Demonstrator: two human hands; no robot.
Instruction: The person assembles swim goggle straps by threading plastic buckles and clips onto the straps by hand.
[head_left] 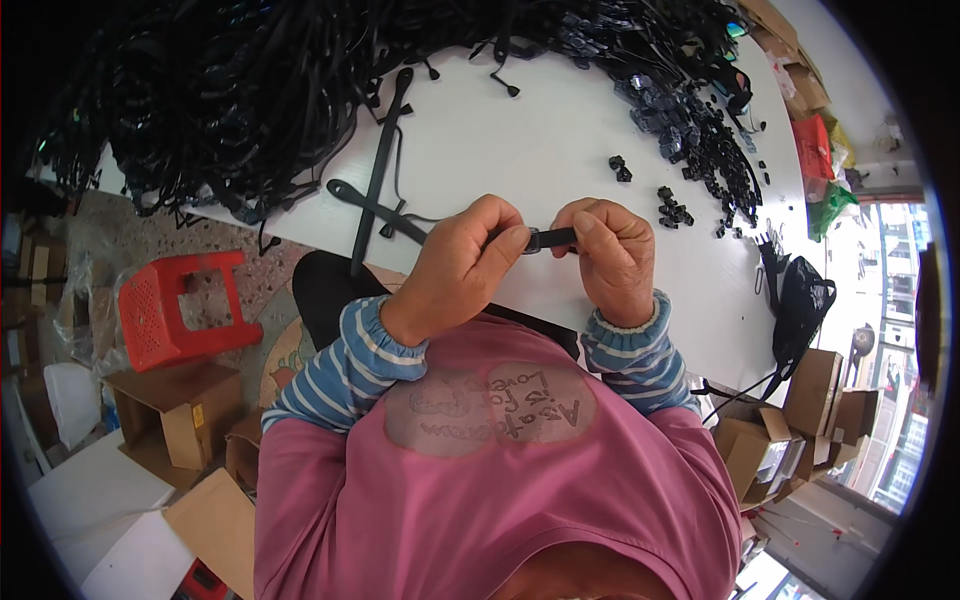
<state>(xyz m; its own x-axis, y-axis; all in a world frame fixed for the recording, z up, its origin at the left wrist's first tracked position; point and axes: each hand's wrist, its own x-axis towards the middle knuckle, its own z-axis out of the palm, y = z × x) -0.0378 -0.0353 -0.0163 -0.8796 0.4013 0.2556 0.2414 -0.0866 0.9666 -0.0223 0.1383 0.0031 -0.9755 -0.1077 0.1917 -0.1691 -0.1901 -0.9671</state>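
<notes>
Above the table's near edge I hold a black strap [558,237] stretched between my two hands. My left hand [455,265] pinches it beside a small dark buckle [532,240], which shows in the gap between my hands. My right hand [618,262] has thumb and fingers closed on the short end past the buckle. From my left hand the strap's long part seems to run on to a rounded tip at the left. Another long black strap [380,165] lies crossing it on the white table [455,130]. My fingers hide part of the buckle.
A big heap of black straps [230,100] covers the far left of the table. Small black buckle pieces [690,140] are piled at the right, with two little clusters nearer. A black bag [800,300] hangs at the right edge. A red stool [185,305] and cardboard boxes [190,420] stand left.
</notes>
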